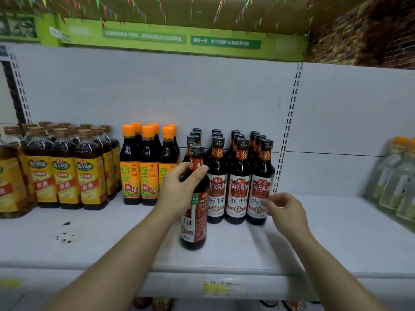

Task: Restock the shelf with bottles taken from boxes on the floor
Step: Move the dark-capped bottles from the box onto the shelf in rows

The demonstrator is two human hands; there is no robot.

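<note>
Toward the front edge of the shelf (336,243): a soy sauce bottle (195,221) stood upright with its base down on the white surface. It was black-capped, with a red and white label.
Its position: just ahead of the leftmost column of matching bottles, nearer the front edge than any of them.
Left hand (177,187): wrapped round the bottle's shoulder and neck, with the thumb on the near side and the fingers curled over the top of the shoulder, gripping it.
Right hand (285,209): hovered beside the front bottle of the rightmost column, fingers loosely bent and apart, nothing between them. Motion blur hid whether the fingertips touched that label.
Matching bottles (238,187): four columns ran back toward the rear panel at mid-shelf, labels facing out.
Orange-capped bottles (139,176): a small group stood just left of the dark columns, with yellow-orange labels.
Brown-capped bottles (67,176): packed in rows toward the left edge, with yellow labels.
Pale bottles (395,182): stood at the right edge, well apart from the rest and out of focus.
Dark specks (64,236): scattered on the front-left surface.
Price tag (224,287): stuck on the shelf's front lip, below the held bottle.
</note>
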